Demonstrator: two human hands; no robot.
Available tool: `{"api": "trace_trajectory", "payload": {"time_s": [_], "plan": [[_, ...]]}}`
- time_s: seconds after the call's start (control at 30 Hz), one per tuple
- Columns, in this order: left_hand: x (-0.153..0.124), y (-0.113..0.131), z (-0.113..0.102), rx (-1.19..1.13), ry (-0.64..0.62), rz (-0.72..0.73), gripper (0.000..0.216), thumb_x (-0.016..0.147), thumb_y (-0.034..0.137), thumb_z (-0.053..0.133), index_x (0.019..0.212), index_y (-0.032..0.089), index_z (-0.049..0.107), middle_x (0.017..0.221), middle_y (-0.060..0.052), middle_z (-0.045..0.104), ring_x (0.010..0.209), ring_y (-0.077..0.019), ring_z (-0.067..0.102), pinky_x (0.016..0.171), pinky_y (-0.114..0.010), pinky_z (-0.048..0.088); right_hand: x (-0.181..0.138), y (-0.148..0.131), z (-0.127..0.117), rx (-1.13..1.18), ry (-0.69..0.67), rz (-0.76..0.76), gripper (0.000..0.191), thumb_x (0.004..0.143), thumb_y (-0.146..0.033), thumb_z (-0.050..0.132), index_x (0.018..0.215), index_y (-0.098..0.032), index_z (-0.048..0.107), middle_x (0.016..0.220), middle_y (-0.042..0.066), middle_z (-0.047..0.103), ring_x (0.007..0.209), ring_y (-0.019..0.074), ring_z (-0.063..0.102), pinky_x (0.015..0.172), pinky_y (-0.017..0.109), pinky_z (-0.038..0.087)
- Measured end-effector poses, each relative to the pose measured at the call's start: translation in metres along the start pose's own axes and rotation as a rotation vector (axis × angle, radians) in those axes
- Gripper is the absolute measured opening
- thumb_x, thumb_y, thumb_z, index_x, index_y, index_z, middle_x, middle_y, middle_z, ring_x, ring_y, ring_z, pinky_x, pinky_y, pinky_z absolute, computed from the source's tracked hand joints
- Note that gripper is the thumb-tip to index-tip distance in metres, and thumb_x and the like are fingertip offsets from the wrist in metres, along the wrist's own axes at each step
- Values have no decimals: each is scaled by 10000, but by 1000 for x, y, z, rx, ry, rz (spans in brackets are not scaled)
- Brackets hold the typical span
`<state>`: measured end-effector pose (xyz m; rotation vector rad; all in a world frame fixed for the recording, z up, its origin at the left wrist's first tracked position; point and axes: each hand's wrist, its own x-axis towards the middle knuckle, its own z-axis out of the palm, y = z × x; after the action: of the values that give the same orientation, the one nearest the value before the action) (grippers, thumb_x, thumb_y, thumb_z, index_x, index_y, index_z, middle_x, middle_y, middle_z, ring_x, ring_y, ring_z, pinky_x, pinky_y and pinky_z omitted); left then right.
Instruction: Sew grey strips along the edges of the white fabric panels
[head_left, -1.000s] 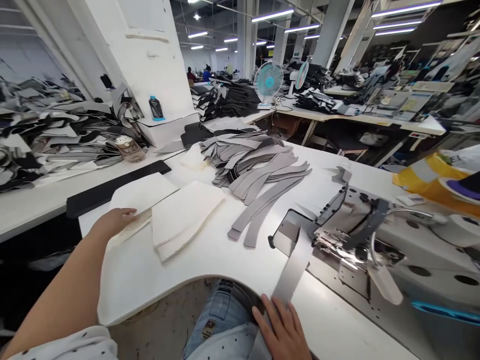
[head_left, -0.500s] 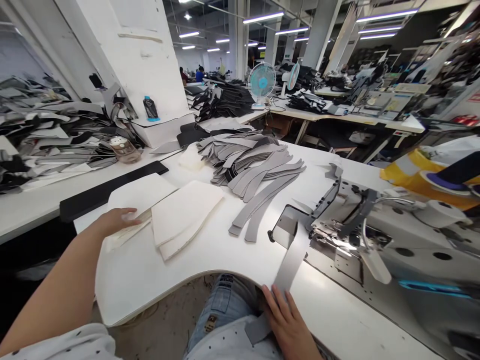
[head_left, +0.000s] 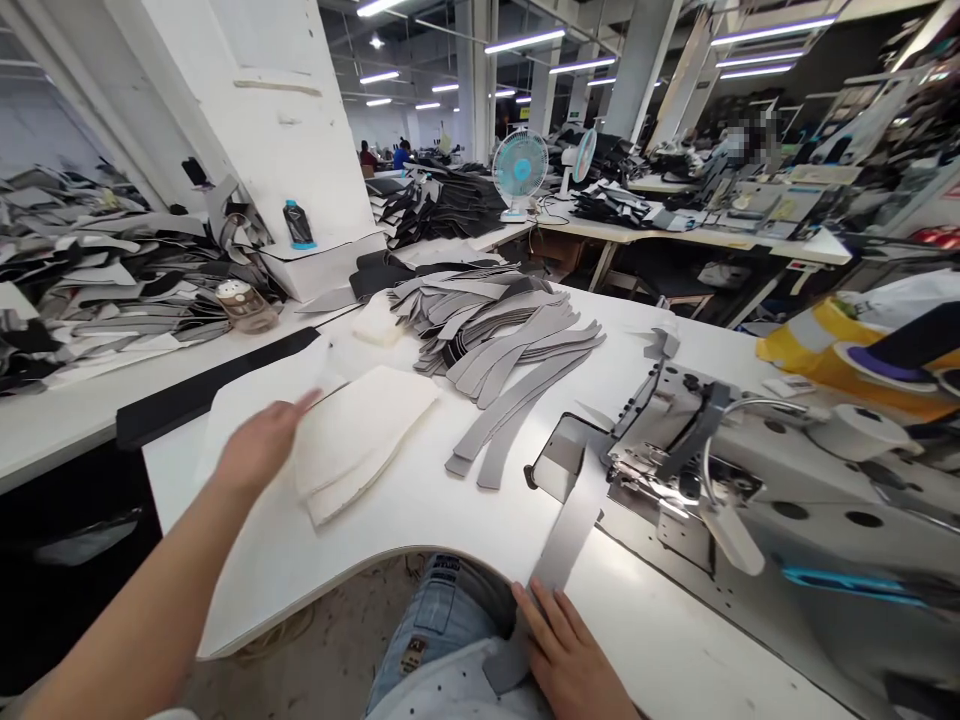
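Observation:
A long grey fabric strip (head_left: 566, 535) runs from the sewing machine (head_left: 675, 470) down to the table's front edge, its near end drooping past the edge. My right hand (head_left: 566, 650) lies on this strip with its fingers stretched out flat; its thumb is hidden. Over on the left, my left hand (head_left: 262, 440) is smeared by motion beside a stack of cream-white cut pieces (head_left: 360, 430). Its fingers point towards that stack's left edge, and whether they touch or hold anything is unclear. Further back lies a pile of curved grey strips (head_left: 517, 350).
A black flat piece (head_left: 217, 385) lies along the table's left side. Behind it are a jar (head_left: 246, 305), a blue-capped dark bottle (head_left: 298, 225) and heaped scraps (head_left: 112, 270). Fans (head_left: 520, 170) stand farther back. A yellow bag (head_left: 810, 340) sits behind the machine.
My left hand has moved right and slightly up, from the left white pieces towards the other cream-white stack. My right hand stays on the grey strip. The view has shifted slightly.

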<state>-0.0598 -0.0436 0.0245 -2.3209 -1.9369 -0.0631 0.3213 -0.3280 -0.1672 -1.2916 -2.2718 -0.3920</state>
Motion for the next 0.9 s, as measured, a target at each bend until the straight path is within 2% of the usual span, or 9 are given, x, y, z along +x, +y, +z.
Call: {"api": "trace_trajectory", "payload": {"time_s": [0.1,0.3,0.4,0.53,0.63,0.7,0.77,0.83,0.9], "plan": [[-3,40,19,-39,-155,170,505,924,309,261,1307,204,574,1283,-96,604,1158,-262,558,916,-330,455,0,-2,4,-1,-26,1,158,900,-199,559,810,-177,687,1485,72,438,1355,274,385,1141,406,276],[-11,55,46,-26,-252,107,583,882,514,330,1254,179,629,1356,-118,576,1187,-310,561,942,-391,466,4,12,-17,189,25,86,215,911,-182,513,1020,-244,688,1350,64,580,1321,242,447,1008,386,465],[-16,62,44,-85,-227,82,540,902,454,287,1167,198,681,1306,-93,620,1114,-294,606,879,-377,487,10,24,-33,269,-48,134,343,902,-110,458,1163,-223,651,1329,81,595,1270,206,510,966,330,506],[-19,72,34,-126,-195,-60,449,861,468,371,1001,216,716,1170,-92,689,969,-288,649,695,-333,493,14,33,-39,334,-52,198,336,934,-131,431,1178,-221,644,1282,78,627,1179,189,586,963,316,512],[-16,76,18,-137,-254,-148,441,829,525,431,929,201,712,1045,-116,721,854,-298,662,615,-336,482,12,33,-39,384,-63,237,346,935,-130,429,1181,-235,647,1285,73,626,1183,196,584,980,330,503],[-13,83,3,-116,-178,-172,462,844,533,423,964,192,710,1058,-126,716,885,-319,660,632,-359,494,14,33,-43,419,-77,284,330,946,-152,441,1183,-245,650,1280,70,628,1180,196,583,989,329,498],[-11,104,-11,-78,25,-102,466,886,494,377,1053,199,697,1129,-111,695,995,-330,636,719,-390,508,21,35,-49,447,-87,349,302,969,-193,447,1185,-252,650,1264,64,635,1150,188,597,978,316,504],[-14,141,-17,-81,168,111,439,912,390,342,1155,226,670,1173,-80,680,1082,-312,604,843,-417,496,33,41,-55,421,-80,404,309,991,-206,425,1223,-237,628,1276,68,626,1118,186,606,958,317,515],[-25,190,-13,-151,124,426,455,887,254,349,1245,255,630,1207,-55,672,1119,-277,588,947,-417,465,47,51,-58,289,-46,421,357,996,-175,406,1319,-194,555,1356,100,564,1124,208,588,957,362,510]]}}
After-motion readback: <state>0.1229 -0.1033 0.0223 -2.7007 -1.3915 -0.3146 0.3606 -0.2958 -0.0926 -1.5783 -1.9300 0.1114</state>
